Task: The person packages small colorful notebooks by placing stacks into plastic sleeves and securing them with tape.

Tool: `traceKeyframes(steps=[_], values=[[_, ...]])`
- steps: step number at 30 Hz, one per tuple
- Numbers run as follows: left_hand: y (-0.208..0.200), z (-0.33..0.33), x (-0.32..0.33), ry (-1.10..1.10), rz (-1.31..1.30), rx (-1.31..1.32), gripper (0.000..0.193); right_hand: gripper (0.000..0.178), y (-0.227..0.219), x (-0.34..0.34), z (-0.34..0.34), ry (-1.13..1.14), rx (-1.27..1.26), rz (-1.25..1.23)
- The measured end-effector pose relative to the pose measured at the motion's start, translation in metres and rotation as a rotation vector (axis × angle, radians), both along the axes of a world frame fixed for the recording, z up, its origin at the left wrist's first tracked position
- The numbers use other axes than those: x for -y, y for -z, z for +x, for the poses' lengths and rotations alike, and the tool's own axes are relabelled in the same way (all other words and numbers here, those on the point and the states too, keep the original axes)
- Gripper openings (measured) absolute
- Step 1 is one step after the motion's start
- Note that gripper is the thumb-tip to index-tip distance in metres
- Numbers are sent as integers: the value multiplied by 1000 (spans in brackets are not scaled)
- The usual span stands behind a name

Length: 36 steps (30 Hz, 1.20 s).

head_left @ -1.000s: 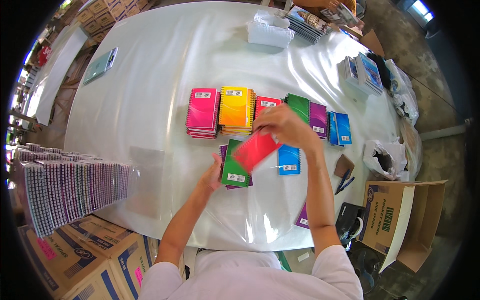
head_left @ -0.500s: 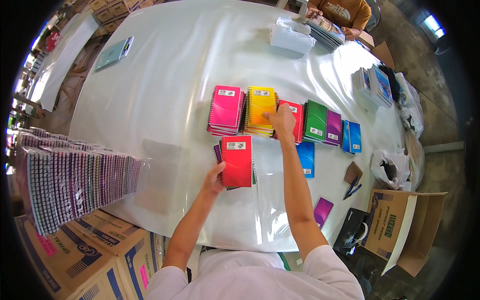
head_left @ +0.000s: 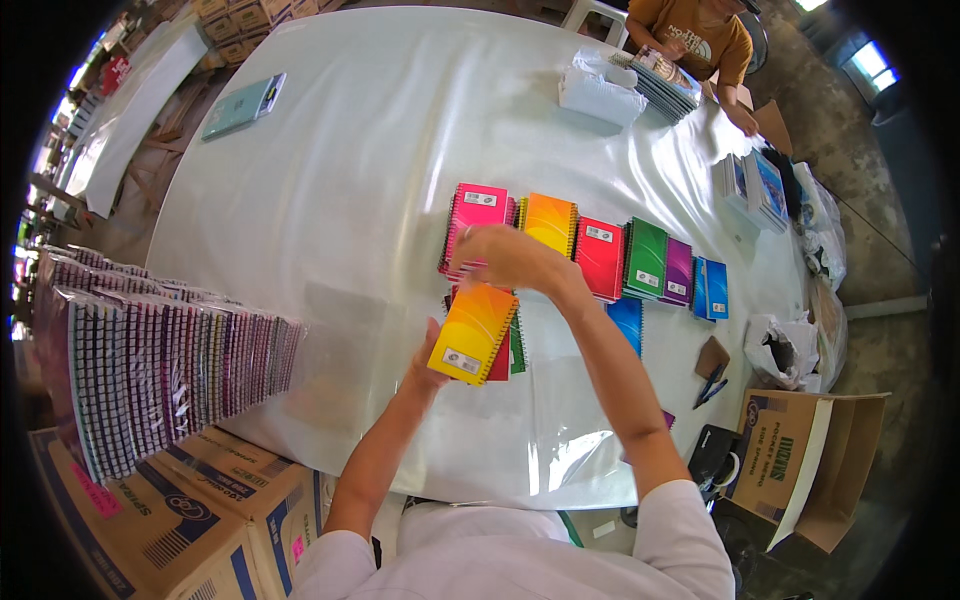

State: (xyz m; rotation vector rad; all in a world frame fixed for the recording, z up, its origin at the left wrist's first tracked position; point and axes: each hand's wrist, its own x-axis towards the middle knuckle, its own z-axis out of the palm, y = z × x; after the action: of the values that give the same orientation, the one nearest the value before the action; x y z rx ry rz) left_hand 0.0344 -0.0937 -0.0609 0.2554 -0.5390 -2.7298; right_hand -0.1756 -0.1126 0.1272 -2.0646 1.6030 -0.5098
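A yellow notebook (head_left: 470, 335) lies uppermost in the left hand (head_left: 430, 355), its spiral to the right and its white label at the end nearest the person. It sits at a slant over a red notebook (head_left: 499, 368) and a green notebook (head_left: 517, 345), whose edges peek out on the right. The left hand has closed round this little stack from its left side; most of the fingers are hidden underneath. The right hand (head_left: 508, 256) is just beyond the yellow notebook, fingers bent down over the near end of the pink pile (head_left: 480, 205). It's blurred, and I can't make out whether those fingers have hold of anything.

Rightward from the pink pile runs a row: the yellow pile (head_left: 548, 220), the red pile (head_left: 600, 262), the green pile (head_left: 646, 260), the purple notebooks (head_left: 679, 270) and the blue notebooks (head_left: 712, 290). Another blue notebook (head_left: 627, 322) lies nearer the person, partly behind the right forearm.

All this rests on a pale, glossy table (head_left: 330, 200). Wrapped checked notebooks (head_left: 170, 370) stand far to the left, an open carton (head_left: 775, 450) is at the right, and across the table sits a co-worker in a brown shirt (head_left: 690, 35).
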Motion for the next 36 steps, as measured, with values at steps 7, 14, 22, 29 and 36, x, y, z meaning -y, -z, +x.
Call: traceKeyframes(steps=[7, 14, 22, 29, 36], values=[[-28, 9, 0, -121, 80, 225, 58, 46, 82, 23, -6, 981, -409, 61], [-9, 8, -2, -169, 174, 223, 56, 33, 78, 5, -35, 1083, 116, 150], [-19, -20, -1, -76, 119, 146, 62, 31, 55, -110, -1, 927, 284, 44], [-34, -62, -20, 0, 109, 188, 61, 41, 117, -197, -213, 1465, -672, -114], [-13, -74, -31, -9, 108, 174, 64, 26, 22, -193, -145, 1317, 736, -43]])
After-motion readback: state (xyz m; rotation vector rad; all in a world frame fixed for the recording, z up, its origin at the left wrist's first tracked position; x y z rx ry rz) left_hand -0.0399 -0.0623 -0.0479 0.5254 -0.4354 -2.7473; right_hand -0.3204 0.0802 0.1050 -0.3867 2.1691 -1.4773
